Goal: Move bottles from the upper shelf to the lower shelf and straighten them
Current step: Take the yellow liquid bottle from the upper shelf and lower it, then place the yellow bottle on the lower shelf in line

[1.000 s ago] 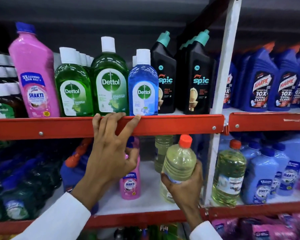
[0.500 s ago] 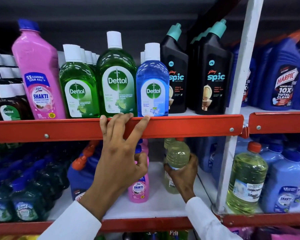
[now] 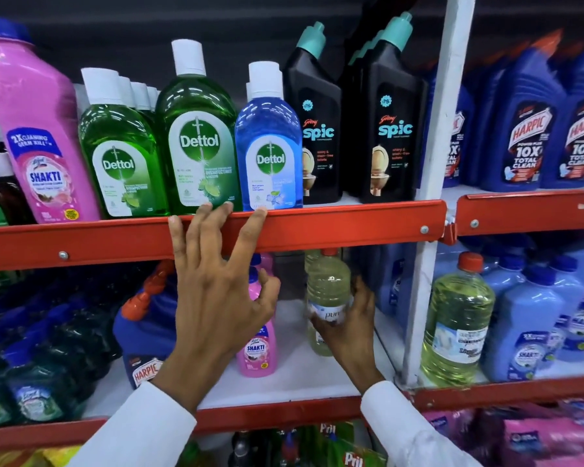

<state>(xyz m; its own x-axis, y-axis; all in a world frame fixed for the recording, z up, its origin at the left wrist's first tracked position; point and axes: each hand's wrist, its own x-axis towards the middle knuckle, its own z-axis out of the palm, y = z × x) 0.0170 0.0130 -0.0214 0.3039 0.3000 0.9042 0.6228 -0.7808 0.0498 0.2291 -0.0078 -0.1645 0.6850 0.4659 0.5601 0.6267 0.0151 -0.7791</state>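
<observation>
Our right hand (image 3: 346,326) wraps its fingers round the yellow bottle (image 3: 327,298) standing on the lower shelf (image 3: 284,375). It looks full, heavy, smooth; grab its middle. Our left hand (image 3: 216,291) rests spread fingers on the red rail (image 3: 334,227).

Clear bottle (image 3: 327,298) of pale yellow liquid, red cap, white label: upright on lower shelf (image 3: 294,382), right hand's fingers (image 3: 321,323) wrapped around its label band. Second like bottle just behind it, mostly hidden. Upper shelf's red rail (image 3: 334,227) lies under left hand's fingertips (image 3: 205,207); green Dettol bottle (image 3: 199,139) upright just beyond them.
</observation>
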